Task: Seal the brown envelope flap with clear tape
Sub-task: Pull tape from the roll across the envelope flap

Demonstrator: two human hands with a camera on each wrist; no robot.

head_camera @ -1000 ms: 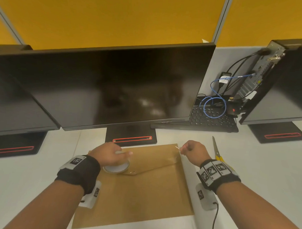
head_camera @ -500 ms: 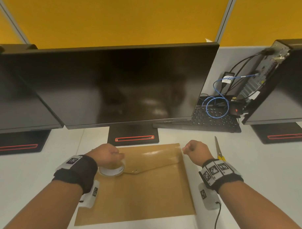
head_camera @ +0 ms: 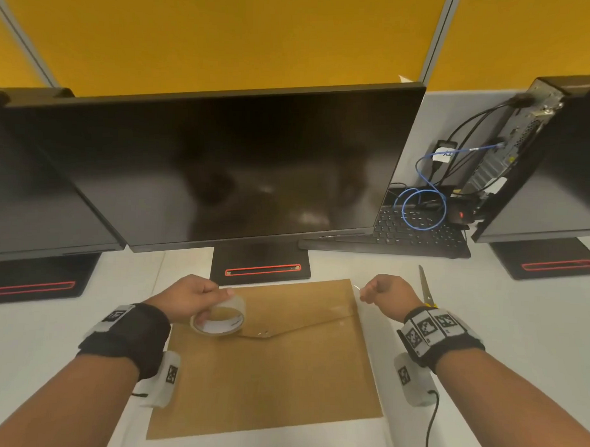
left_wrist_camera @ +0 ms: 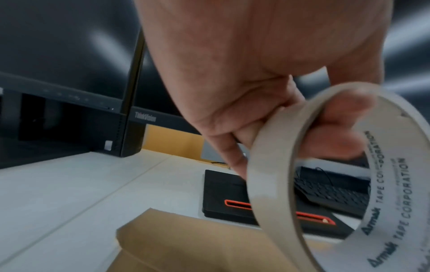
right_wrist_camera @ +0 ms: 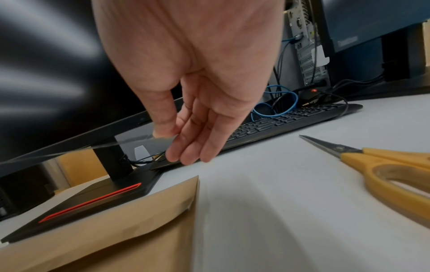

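A brown envelope (head_camera: 268, 379) lies flat on the white desk, its triangular flap (head_camera: 297, 310) folded down and pointing toward me. My left hand (head_camera: 197, 297) grips a roll of clear tape (head_camera: 218, 316) over the flap's left part; the roll (left_wrist_camera: 337, 184) is lifted and tilted. My right hand (head_camera: 385, 290) pinches the free end of the tape strip (right_wrist_camera: 139, 141) between thumb and forefinger, just past the envelope's top right corner (right_wrist_camera: 195, 179). The clear strip stretches between the two hands above the flap.
Yellow-handled scissors (head_camera: 427, 288) lie right of my right hand, blades pointing away (right_wrist_camera: 384, 163). A monitor stand base (head_camera: 260, 264) sits directly behind the envelope. A black keyboard (head_camera: 413, 234) with a blue cable lies at the back right. More monitors flank both sides.
My left hand has lifted and tilted the tape roll off the envelope, drawing it slightly left. The right hand stays put, still pinching the strip's end.
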